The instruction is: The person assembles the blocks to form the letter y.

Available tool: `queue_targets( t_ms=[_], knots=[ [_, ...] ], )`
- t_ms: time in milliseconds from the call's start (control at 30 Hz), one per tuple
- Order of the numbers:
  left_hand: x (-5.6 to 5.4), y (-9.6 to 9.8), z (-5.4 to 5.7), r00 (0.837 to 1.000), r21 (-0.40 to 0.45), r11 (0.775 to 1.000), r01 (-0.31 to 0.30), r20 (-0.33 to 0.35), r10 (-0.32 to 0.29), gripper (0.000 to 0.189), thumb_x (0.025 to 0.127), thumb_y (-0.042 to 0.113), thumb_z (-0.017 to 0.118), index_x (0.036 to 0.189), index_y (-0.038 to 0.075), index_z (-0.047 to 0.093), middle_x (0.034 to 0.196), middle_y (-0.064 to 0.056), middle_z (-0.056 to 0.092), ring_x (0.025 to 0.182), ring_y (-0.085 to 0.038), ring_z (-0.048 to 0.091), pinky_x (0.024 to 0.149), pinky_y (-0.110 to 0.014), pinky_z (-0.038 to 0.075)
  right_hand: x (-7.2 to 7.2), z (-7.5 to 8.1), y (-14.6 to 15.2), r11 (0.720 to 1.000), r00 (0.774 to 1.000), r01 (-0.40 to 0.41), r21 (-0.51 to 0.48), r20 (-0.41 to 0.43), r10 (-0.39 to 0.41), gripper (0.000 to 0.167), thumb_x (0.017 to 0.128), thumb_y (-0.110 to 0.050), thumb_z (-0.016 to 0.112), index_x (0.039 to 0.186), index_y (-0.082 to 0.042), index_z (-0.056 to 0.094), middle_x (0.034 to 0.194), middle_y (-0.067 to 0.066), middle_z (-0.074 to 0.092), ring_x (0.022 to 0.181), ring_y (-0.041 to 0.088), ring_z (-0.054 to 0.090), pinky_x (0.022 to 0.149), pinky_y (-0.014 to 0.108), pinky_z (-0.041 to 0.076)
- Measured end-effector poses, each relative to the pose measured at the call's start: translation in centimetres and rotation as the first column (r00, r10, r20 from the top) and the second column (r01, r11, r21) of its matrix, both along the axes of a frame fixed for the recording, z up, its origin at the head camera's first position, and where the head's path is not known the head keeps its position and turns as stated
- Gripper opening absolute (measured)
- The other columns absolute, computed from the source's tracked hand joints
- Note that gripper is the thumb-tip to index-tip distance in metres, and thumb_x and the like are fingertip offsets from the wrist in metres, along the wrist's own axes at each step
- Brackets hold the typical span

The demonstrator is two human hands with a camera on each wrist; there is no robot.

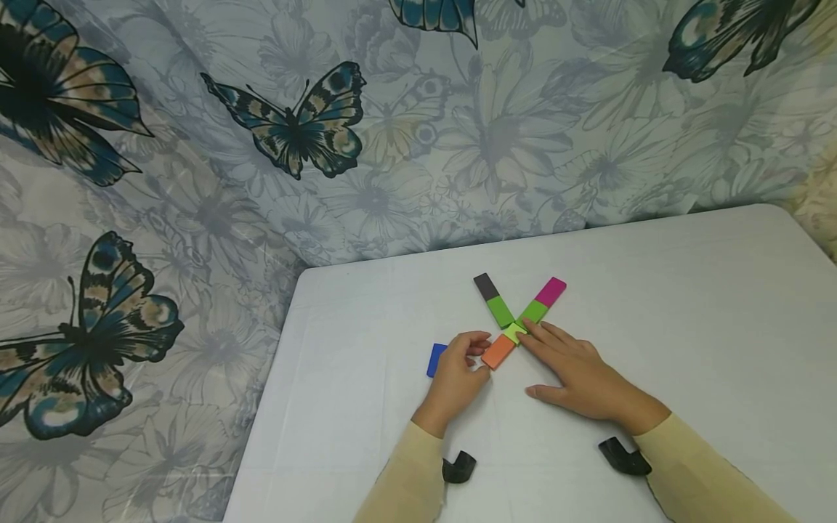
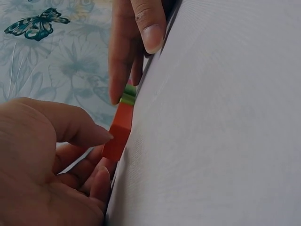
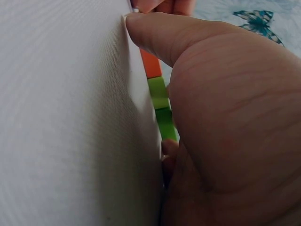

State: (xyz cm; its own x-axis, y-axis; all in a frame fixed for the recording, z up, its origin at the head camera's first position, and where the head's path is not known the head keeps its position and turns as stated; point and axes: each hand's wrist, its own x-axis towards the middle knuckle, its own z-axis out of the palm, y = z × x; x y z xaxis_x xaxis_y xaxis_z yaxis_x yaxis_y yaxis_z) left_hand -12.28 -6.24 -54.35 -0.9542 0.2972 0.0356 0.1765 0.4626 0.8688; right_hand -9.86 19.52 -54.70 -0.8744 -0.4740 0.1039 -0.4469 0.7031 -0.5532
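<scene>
Flat coloured blocks lie in a Y shape on the table. Its lower arm is an orange block joined to a yellow-green block. One upper arm has a green block and a dark grey block; the other has a green block and a magenta block. My left hand pinches the near end of the orange block between thumb and curled fingers. My right hand lies with straight fingers, their tips at the yellow-green and right green blocks. A blue block is partly hidden behind my left hand.
A white cloth covers the table, whose far edge meets a butterfly-patterned curtain. Black wrist pieces jut from below the left sleeve and the right sleeve.
</scene>
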Motion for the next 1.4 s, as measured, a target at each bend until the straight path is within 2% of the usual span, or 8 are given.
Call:
queue_targets(
  t_ms=[233,400,567,667,833,1100,1200,1400],
  knots=[
    [0.1,-0.2,0.5,1.0,0.08,0.996,0.027,0.009,-0.028,0.053,0.095,-0.005,0.067,0.144,0.015,0.066,0.135,0.005,0.069,0.119,-0.015,0.064,0.094,-0.034,0.054,0.0,-0.1,0.0,1.0,1.0,0.005,-0.002,0.008,-0.005,0.089,0.096,-0.05,0.082,0.168,-0.014,0.044,0.176,0.012,0.03,0.158,0.043,0.027,0.105,0.067,0.038],
    [0.0,-0.6,0.9,0.999,0.227,0.973,0.036,0.031,-0.044,0.039,0.106,0.009,0.066,0.144,0.009,0.066,0.135,0.001,0.071,0.121,-0.023,0.064,0.095,-0.035,0.054,0.0,0.1,0.1,1.0,1.0,-0.004,-0.001,0.018,0.004,0.089,0.097,-0.053,0.08,0.168,-0.013,0.043,0.176,0.012,0.03,0.158,0.043,0.026,0.105,0.068,0.037],
    [-0.3,-1.1,1.7,0.995,0.352,0.935,0.043,0.071,-0.072,0.042,0.118,0.03,0.047,0.144,0.002,0.064,0.134,-0.009,0.072,0.121,-0.034,0.066,0.096,-0.05,0.055,0.0,0.1,0.0,1.0,1.0,-0.003,0.004,0.021,0.003,0.089,0.097,-0.052,0.08,0.168,-0.013,0.043,0.176,0.012,0.03,0.158,0.043,0.026,0.105,0.068,0.037],
    [-0.4,-1.5,1.8,0.995,0.367,0.929,0.056,0.054,-0.082,0.051,0.12,0.037,0.036,0.144,0.003,0.065,0.135,-0.01,0.072,0.121,-0.035,0.067,0.096,-0.057,0.055,0.0,0.2,0.0,1.0,1.0,-0.003,0.009,0.024,0.003,0.089,0.097,-0.053,0.08,0.168,-0.013,0.043,0.176,0.012,0.03,0.158,0.044,0.026,0.105,0.069,0.037],
    [-0.6,-2.1,2.2,0.996,0.388,0.918,0.083,0.002,-0.091,0.06,0.121,0.041,0.023,0.147,0.003,0.062,0.138,-0.012,0.071,0.12,-0.037,0.067,0.093,-0.054,0.056,0.0,0.2,0.0,1.0,1.0,-0.007,0.014,0.024,0.007,0.089,0.097,-0.053,0.079,0.168,-0.012,0.043,0.176,0.013,0.029,0.158,0.044,0.026,0.105,0.069,0.037],
    [-0.8,-3.7,2.9,0.994,0.44,0.893,0.091,0.014,-0.108,0.083,0.116,0.059,0.007,0.159,0.004,0.052,0.147,-0.016,0.065,0.128,-0.043,0.059,0.098,-0.054,0.051,0.0,-0.1,0.0,1.0,1.0,-0.004,0.019,0.026,0.003,0.088,0.098,-0.052,0.079,0.168,-0.013,0.042,0.176,0.013,0.029,0.158,0.045,0.025,0.107,0.07,0.036],
    [-1.0,-4.3,3.1,0.994,0.46,0.882,0.097,0.002,-0.111,0.092,0.112,0.07,0.006,0.162,0.005,0.048,0.15,-0.018,0.063,0.13,-0.045,0.057,0.099,-0.058,0.05,0.0,-0.2,0.0,1.0,0.999,0.002,0.02,0.04,-0.002,0.089,0.097,-0.05,0.08,0.169,-0.013,0.041,0.177,0.013,0.028,0.159,0.045,0.023,0.108,0.069,0.034],
    [-1.5,-5.7,3.6,0.995,0.514,0.852,0.096,-0.026,-0.097,0.095,0.11,0.074,0.01,0.164,0.004,0.044,0.152,-0.023,0.059,0.133,-0.051,0.054,0.096,-0.056,0.051,0.0,-0.4,0.0,1.0,0.999,-0.003,0.004,0.04,0.003,0.09,0.097,-0.047,0.081,0.17,-0.013,0.04,0.177,0.013,0.027,0.159,0.045,0.022,0.109,0.069,0.033]
  ],
)
